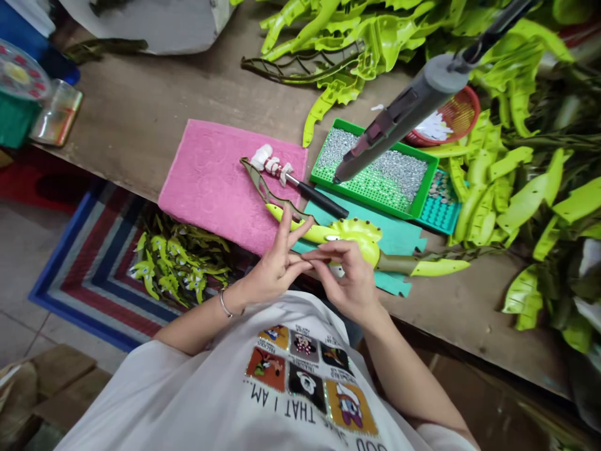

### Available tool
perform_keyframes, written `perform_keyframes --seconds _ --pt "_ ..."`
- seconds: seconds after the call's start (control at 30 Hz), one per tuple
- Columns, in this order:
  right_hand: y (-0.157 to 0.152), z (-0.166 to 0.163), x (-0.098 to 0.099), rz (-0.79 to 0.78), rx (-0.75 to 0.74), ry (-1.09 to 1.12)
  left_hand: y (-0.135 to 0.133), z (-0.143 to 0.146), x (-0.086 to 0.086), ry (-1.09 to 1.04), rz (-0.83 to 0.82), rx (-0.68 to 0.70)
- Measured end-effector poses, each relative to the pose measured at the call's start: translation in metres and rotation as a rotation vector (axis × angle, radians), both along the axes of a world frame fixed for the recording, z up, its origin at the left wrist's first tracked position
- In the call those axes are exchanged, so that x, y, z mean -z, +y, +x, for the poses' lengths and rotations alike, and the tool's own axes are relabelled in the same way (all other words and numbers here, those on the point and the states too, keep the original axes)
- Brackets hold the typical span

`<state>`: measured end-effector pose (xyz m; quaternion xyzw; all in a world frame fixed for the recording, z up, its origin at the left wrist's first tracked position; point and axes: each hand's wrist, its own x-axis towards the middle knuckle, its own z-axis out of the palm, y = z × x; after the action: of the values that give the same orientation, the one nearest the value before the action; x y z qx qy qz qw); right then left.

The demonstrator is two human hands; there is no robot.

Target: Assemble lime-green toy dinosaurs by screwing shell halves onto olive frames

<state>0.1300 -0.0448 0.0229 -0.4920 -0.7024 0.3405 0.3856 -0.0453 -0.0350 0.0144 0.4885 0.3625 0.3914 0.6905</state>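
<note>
My left hand (271, 268), with a bracelet on the wrist, has two fingers stretched out and its thumb bent in to meet the tips of my right hand (348, 275). My right thumb and fingers are pinched at the same spot; what lies between them is too small or hidden to make out. Just beyond the hands lies a yellow-green and olive plastic toy animal (361, 237), on a teal foam mat (394, 283). An olive curved plastic part (258, 181) lies against its slim end. Behind it, a black-handled rod tool (323, 200) carries white pieces on its metal shaft.
A grey powered screwdriver (404, 113) hangs over a green tray (425, 188) of small metal screws. Nearby are a red basket (472, 103) and a pink towel (201, 181). Yellow-green parts (483, 188) heap at right and back. Similar toys (173, 263) pile below the table's left edge.
</note>
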Motion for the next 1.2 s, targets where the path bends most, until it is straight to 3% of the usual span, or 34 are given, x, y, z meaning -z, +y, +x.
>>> perform_keyframes --seconds 0.13,0.27,0.33,0.43,0.5,0.63,0.77,0.97,1.07,1.13,1.2 --pt "0.013 -0.007 0.002 -0.201 -0.065 0.189 0.007 -0.012 0.005 -0.063 -0.035 0.011" --pt "0.026 -0.023 0.005 -0.249 -0.082 0.231 0.014 -0.022 0.01 -0.038 -0.055 -0.073" --pt "0.036 -0.035 0.01 -0.172 0.02 0.187 0.021 -0.027 0.015 0.027 -0.061 -0.209" --pt "0.052 -0.053 0.023 0.024 0.248 0.005 0.033 -0.035 0.027 0.168 -0.019 -0.562" --pt "0.062 -0.063 0.032 0.134 0.305 -0.135 0.04 -0.037 0.037 0.204 -0.037 -0.688" --pt "0.073 -0.075 0.044 0.253 0.305 -0.307 0.048 -0.033 0.048 0.002 -0.242 -0.601" --pt "0.075 -0.078 0.046 0.323 0.29 -0.364 0.051 -0.029 0.046 -0.166 -0.363 -0.547" --pt "0.074 -0.079 0.042 0.375 0.221 -0.362 0.053 -0.03 0.04 -0.243 -0.444 -0.553" --pt "0.068 -0.07 0.03 0.396 0.197 -0.228 0.051 -0.026 0.038 -0.288 -0.45 -0.545" --pt "0.066 -0.055 0.019 0.507 0.316 -0.061 0.048 -0.019 0.038 -0.328 -0.46 -0.534" --pt "0.072 -0.033 0.01 0.657 0.536 0.089 0.046 -0.008 0.039 -0.364 -0.477 -0.509"
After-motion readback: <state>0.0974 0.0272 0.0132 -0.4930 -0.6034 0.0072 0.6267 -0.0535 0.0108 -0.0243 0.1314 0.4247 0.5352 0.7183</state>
